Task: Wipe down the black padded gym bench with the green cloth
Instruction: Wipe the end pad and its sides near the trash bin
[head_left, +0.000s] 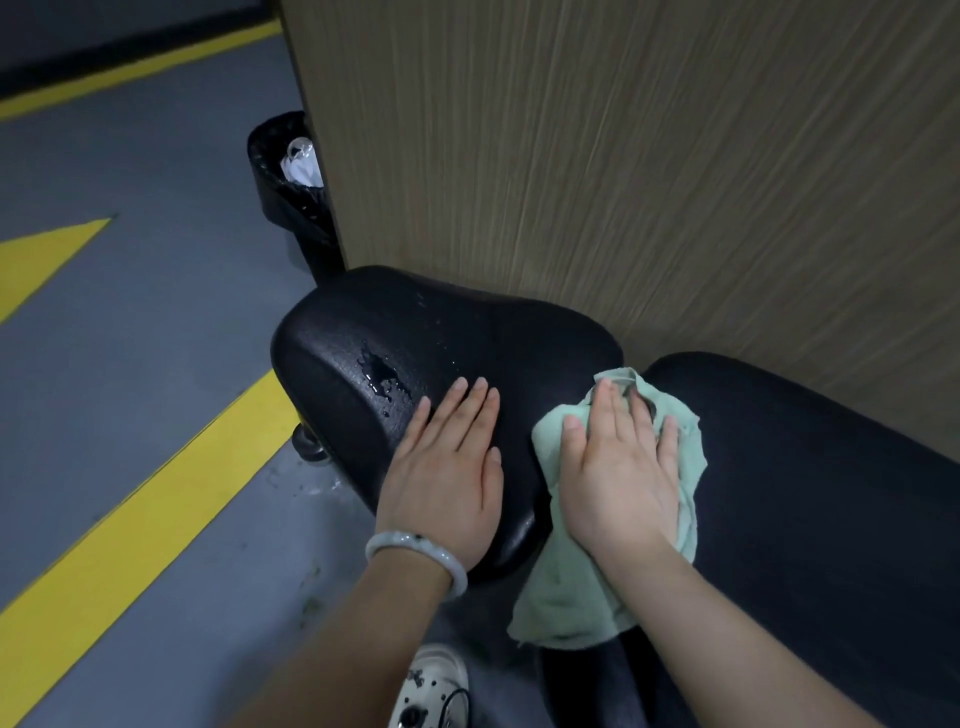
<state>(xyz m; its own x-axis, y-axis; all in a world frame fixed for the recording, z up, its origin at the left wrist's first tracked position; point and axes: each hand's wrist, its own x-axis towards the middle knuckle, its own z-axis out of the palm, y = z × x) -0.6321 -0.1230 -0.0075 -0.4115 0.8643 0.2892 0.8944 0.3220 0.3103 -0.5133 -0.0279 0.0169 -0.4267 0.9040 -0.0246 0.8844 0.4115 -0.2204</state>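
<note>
The left hand lies flat, fingers straight, on the black bench's seat pad, near a small puddle. The right hand presses the green cloth flat over the gap beside the longer pad. A wood-grain panel stands close behind; a black bin sits at its corner on the grey, yellow-striped floor.

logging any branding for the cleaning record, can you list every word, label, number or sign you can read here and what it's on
None: no readable text shows in the head view.
Black padded gym bench: no logo or label visible.
Pale green cloth: plain.
Yellow floor stripes: painted lines only, no letters.
White patterned shoe: dark marks, too small and blurred to read.
Black mesh waste bin: no label visible.
</note>
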